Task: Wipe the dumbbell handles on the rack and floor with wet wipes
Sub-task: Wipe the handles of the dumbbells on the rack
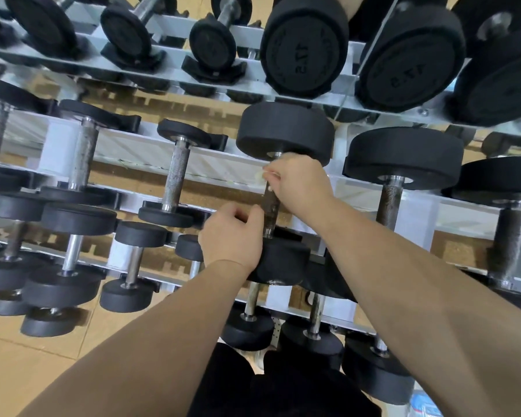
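A black dumbbell [285, 130] lies on the middle shelf of the rack [127, 155], its knurled handle [270, 212] pointing toward me. My right hand [298, 183] is wrapped round the upper part of that handle and pinches a small pale wet wipe [260, 175] against it. My left hand [232, 236] rests at the near end of the same dumbbell, fingers curled beside the handle's lower part, over the near head [283, 260]. Whether the left fingers close round the handle is hidden.
Dumbbells with bare handles flank it: a smaller one [176, 176] to the left and a larger one [391, 191] to the right. Big heads [306, 46] fill the top shelf. Smaller dumbbells [133, 263] sit on the lower shelf. Tan floor [27, 365] lies beneath.
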Demonstrator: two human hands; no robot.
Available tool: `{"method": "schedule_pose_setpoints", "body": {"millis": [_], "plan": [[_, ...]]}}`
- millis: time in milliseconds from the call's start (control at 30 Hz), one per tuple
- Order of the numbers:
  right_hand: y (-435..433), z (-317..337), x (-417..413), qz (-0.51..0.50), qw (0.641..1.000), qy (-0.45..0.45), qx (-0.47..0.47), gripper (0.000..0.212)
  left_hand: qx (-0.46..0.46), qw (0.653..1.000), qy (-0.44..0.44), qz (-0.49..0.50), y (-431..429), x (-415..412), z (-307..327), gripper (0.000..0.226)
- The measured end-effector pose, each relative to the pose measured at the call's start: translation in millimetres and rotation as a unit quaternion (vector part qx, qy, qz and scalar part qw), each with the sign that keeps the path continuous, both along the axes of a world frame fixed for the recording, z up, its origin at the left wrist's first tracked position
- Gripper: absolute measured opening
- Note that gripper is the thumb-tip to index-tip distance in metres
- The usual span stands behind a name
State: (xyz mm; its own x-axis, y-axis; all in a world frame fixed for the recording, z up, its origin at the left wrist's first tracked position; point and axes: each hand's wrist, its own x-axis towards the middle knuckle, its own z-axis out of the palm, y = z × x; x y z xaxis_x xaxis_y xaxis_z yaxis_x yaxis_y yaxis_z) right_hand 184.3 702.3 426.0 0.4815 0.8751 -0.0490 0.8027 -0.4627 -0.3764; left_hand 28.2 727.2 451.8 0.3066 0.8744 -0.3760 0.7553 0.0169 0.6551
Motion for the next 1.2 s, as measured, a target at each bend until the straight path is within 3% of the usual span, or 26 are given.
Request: {"method": "schedule_pose_setpoints", "body": {"millis": [200, 300, 367, 467, 567, 633, 767, 833, 900, 1033, 1100, 1200], "plan": [[-24, 11, -29, 0.165, 0.977, 0.061, -0.120, 0.017, 0.013, 0.999, -0.032, -0.010, 0, -4, 0, 0.037], [-5, 7, -7, 0.121, 0.987, -0.032, -0.100, 0.021, 0.009, 0.999, -0.039, 0.001, -1, -4, 0, 0.038], [-3, 4, 1, 0.059, 0.996, -0.059, -0.034, 0.024, 0.005, 0.999, -0.043, 0.003, -1, -4, 0, 0.038], [-25, -6, -8, -0.020, 0.990, 0.120, 0.068, 0.005, 0.007, 0.999, -0.042, -0.004, 0, -5, -2, 0.041], [-54, -14, -23, -0.008, 0.948, 0.313, -0.055, 0.019, 0.007, 0.999, -0.041, -0.010, 2, -5, -1, 0.038], [-61, -14, -22, -0.021, 0.928, 0.360, -0.090, 0.019, 0.002, 0.999, -0.039, -0.010, 2, -5, 0, 0.038], [-32, -6, -13, -0.233, 0.868, 0.424, 0.113, 0.010, -0.002, 0.999, -0.035, -0.013, 3, -6, -3, 0.040], [-17, -5, -17, -0.308, 0.834, 0.426, 0.167, 0.011, -0.004, 0.999, -0.031, -0.019, 3, -6, -4, 0.039], [-16, -5, -25, -0.313, 0.841, 0.419, 0.142, 0.014, -0.006, 0.999, -0.031, -0.025, 4, -6, -4, 0.040], [-33, 9, -33, -0.171, 0.932, 0.312, -0.067, 0.021, -0.022, 0.998, -0.032, -0.048, 6, -8, -1, 0.039], [-33, 19, -39, -0.163, 0.943, 0.281, -0.075, 0.024, -0.084, 0.994, -0.060, -0.044, 11, -15, -1, 0.039], [-20, 39, -58, -0.229, 0.941, 0.247, -0.021, 0.021, -0.255, 0.954, -0.156, 0.020, 42, -35, -6, 0.035]]}}
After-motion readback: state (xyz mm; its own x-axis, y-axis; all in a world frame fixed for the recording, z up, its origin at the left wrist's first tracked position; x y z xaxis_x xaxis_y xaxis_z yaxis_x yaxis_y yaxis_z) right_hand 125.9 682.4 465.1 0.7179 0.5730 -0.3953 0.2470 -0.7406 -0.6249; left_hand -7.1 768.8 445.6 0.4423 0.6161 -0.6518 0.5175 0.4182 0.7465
